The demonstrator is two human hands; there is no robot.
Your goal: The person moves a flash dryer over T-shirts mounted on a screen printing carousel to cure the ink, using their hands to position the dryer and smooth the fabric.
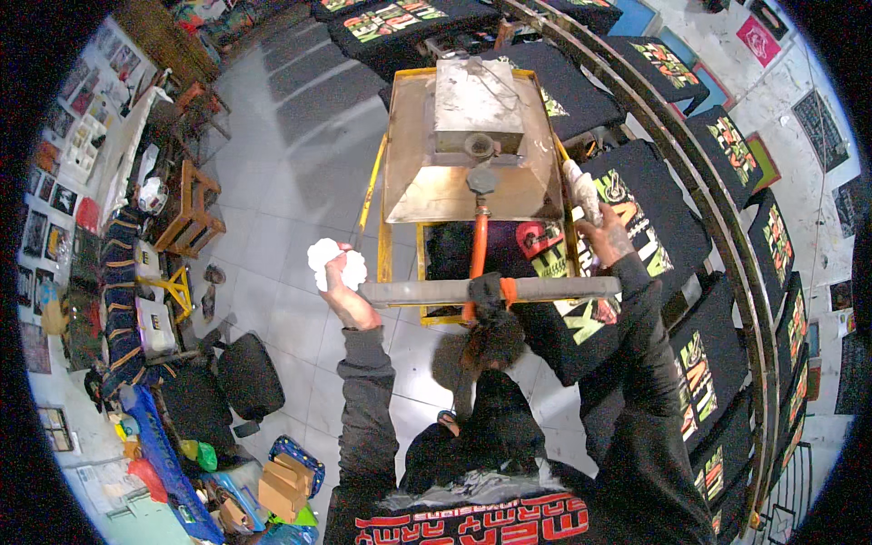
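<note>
A metal hood with a box-shaped top [474, 154] stands before me on a yellow frame [385, 245]. An orange hose [479, 241] runs from its fitting down toward a grey padded bar [418, 292]. My left hand [343, 291], just past the bar's left end, is closed on a crumpled white cloth [332, 265]; whether the cloth covers part of the frame I cannot tell. On the right, my right hand [607, 238] closes around the lower end of a whitish wrapped handle [581, 191] beside the hood. Dark cloth is knotted at the bar's middle.
Black printed T-shirts [636, 218] lie on boards along a curved metal rail [718, 209] at the right. To the left are a wooden stool [189, 211], a black chair [250, 377] and cardboard boxes [286, 486]. Tiled floor [300, 191] extends left of the hood.
</note>
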